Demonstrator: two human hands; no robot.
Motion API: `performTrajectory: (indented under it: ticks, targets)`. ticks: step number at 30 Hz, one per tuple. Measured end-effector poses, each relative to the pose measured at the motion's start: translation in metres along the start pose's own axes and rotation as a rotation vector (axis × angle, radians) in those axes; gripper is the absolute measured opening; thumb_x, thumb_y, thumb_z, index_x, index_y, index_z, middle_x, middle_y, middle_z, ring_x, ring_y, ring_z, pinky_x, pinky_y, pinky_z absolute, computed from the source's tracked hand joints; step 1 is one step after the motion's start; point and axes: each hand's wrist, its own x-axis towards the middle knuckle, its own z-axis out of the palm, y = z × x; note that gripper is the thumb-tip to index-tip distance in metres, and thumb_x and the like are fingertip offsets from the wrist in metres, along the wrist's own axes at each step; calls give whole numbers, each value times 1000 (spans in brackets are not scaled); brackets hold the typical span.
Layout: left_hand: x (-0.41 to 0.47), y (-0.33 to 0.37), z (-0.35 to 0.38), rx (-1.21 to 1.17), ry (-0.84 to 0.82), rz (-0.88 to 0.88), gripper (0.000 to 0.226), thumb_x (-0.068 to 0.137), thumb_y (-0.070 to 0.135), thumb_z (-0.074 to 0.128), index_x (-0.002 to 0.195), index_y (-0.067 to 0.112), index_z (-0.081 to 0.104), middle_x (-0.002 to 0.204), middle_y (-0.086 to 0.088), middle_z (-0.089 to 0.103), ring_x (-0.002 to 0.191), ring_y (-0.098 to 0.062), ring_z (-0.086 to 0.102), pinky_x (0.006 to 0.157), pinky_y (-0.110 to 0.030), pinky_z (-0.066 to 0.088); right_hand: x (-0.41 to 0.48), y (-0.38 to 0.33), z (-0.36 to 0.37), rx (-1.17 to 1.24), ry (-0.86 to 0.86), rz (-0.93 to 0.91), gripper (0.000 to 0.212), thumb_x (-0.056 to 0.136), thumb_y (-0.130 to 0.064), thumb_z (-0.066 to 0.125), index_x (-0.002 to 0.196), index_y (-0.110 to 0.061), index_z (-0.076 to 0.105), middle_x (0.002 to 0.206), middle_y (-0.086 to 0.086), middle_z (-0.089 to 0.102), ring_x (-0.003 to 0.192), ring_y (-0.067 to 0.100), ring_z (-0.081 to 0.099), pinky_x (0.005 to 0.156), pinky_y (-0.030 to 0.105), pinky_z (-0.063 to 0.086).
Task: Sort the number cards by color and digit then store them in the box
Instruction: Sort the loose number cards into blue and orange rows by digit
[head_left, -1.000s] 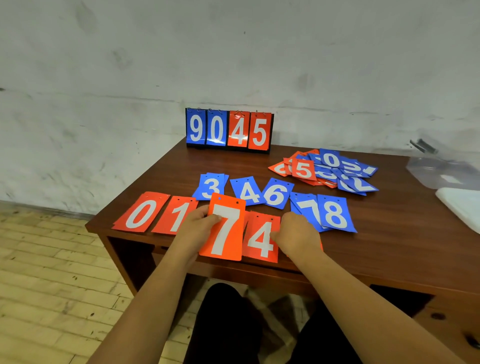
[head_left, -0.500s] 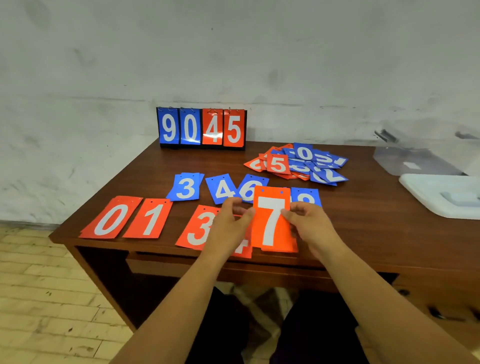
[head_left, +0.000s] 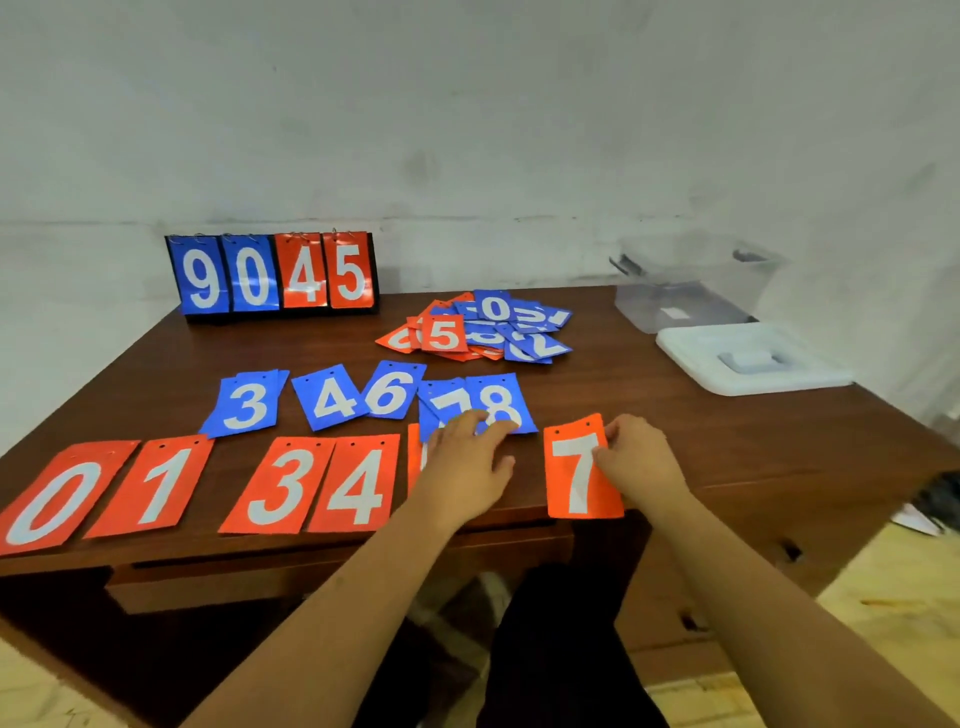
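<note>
Along the table's front edge lie red cards 0 (head_left: 54, 496), 1 (head_left: 156, 486), 3 (head_left: 278, 483) and 4 (head_left: 358, 486). Behind them sits a blue row: 3 (head_left: 244, 402), 4 (head_left: 332, 395), 6 (head_left: 392, 389), 7 (head_left: 441, 400) and 8 (head_left: 498, 397). My right hand (head_left: 641, 462) pinches the red 7 card (head_left: 579, 467) at its right edge, low over the table. My left hand (head_left: 465, 467) rests flat, fingers spread, over another red card (head_left: 414, 452) whose digit is hidden. An unsorted pile of red and blue cards (head_left: 478, 330) lies further back.
A flip scoreboard (head_left: 275, 273) reading 9045 stands at the back left. A clear plastic box (head_left: 685, 283) sits at the back right with its white lid (head_left: 748, 358) lying in front of it. The wooden table (head_left: 727, 431) ends just below the red row.
The red 7 card moved right, from between both hands to the right hand alone. My left hand let go of it and settled on the red card beside the 4.
</note>
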Motion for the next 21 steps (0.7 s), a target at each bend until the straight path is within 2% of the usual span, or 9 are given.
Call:
performTrajectory:
  ticks: [3, 7, 10, 16, 21]
  targets:
    - [21, 1, 3, 97, -31, -24, 51, 98, 46, 44, 147, 43, 31, 158, -3, 24, 149, -25, 12, 118, -47, 11, -2, 2, 0, -117, 4, 40, 22, 90, -23, 58, 107, -10, 57, 114, 12, 60, 105, 29, 57, 84, 37, 48]
    - [43, -3, 4, 155, -156, -53, 46, 99, 47, 40, 145, 41, 38, 156, -4, 30, 146, -25, 20, 117, -47, 12, -2, 1, 3, -196, 61, 54, 37, 91, -30, 60, 120, -8, 54, 128, 15, 48, 119, 31, 47, 95, 40, 44]
    - [52, -7, 7, 188, -226, -52, 44, 100, 43, 41, 144, 38, 41, 155, -4, 31, 144, -26, 25, 116, -47, 16, 3, -3, 3, -215, 113, 31, 34, 91, -29, 61, 119, -11, 53, 128, 13, 46, 119, 29, 45, 96, 39, 45]
    - [70, -14, 5, 108, -177, -16, 46, 97, 46, 48, 142, 38, 43, 147, -4, 38, 139, -24, 32, 114, -45, 24, 37, -20, 3, 0, 169, -142, 32, 92, -29, 59, 120, -13, 55, 127, 9, 46, 117, 23, 47, 97, 37, 45]
    - [112, -18, -5, 5, -56, 21, 41, 95, 39, 53, 134, 26, 53, 136, -4, 47, 128, -23, 43, 106, -41, 39, 98, -47, 8, -36, 130, -269, 39, 90, -30, 61, 123, -11, 53, 126, 10, 46, 116, 26, 49, 96, 37, 47]
